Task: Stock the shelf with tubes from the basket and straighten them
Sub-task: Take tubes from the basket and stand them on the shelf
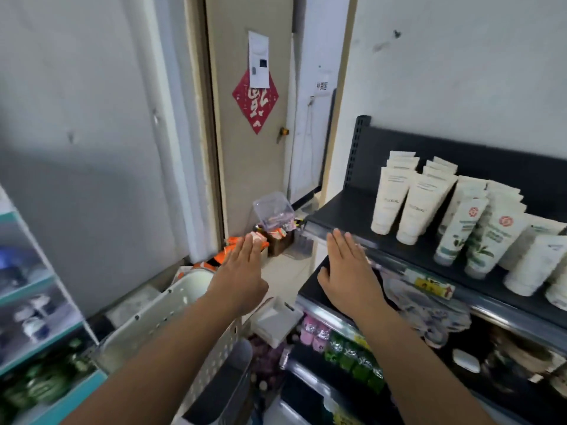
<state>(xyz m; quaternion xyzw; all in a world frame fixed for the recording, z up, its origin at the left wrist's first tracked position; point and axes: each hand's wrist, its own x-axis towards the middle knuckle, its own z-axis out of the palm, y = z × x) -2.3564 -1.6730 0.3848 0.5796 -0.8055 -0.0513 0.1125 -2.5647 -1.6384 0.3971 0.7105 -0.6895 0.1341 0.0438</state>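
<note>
White tubes (411,207) stand right of both hands (242,271) (349,271).

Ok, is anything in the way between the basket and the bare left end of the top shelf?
Nothing visible does. The top shelf is bare at its left end; the tubes stand further right. Only your open right hand is before its front edge.

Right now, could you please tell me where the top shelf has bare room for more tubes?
The top shelf is bare at its left end, between its edge and the cream tubes. To the right, the green-leaf tubes stand packed close.
</note>
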